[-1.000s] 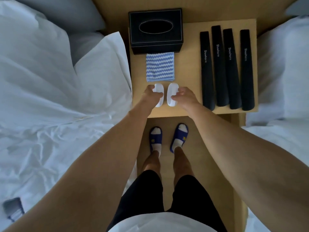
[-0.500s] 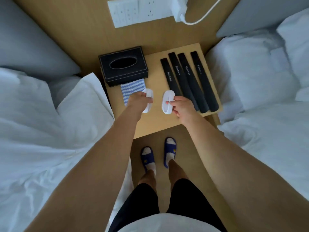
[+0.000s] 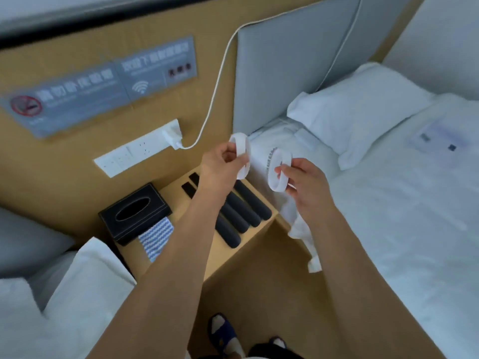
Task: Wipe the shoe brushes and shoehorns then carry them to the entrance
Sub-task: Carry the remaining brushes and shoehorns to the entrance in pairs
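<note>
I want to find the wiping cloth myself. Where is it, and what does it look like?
Look at the wooden bedside table between the two beds. The cloth lies at the front of the black tissue box. It is the only thing there with blue and white zigzag stripes.

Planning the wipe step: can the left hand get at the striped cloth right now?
Probably not yet. The left hand is raised above the nightstand, pinching a white shoe brush. The striped cloth lies uncovered by the tissue box, so the path looks free once the brush is set down.
</note>
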{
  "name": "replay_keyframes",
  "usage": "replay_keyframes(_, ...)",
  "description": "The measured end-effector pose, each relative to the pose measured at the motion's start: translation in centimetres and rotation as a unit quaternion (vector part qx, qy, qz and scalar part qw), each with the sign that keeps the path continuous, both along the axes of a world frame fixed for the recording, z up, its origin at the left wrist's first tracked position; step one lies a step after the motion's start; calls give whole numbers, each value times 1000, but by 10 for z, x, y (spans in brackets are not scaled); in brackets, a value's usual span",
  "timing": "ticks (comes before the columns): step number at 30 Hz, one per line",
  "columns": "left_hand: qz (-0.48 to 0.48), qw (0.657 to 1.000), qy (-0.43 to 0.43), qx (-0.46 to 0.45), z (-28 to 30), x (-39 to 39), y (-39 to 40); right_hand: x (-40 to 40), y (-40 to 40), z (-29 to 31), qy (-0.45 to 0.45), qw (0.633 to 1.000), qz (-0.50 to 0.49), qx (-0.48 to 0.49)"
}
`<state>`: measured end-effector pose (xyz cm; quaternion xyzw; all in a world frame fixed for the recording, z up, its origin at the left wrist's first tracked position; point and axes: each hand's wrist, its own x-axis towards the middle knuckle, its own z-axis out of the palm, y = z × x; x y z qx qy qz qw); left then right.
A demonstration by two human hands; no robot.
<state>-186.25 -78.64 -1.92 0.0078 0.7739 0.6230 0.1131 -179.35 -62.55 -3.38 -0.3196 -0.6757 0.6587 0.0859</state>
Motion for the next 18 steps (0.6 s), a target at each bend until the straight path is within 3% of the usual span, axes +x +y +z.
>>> replay_keyframes(9,-94,979,172,64,103,70,95,90,89,107,186,979,-76,-23)
replay_keyframes(18,-180,936,253,167,154,158,182,190,153,157,304,945,-123,10)
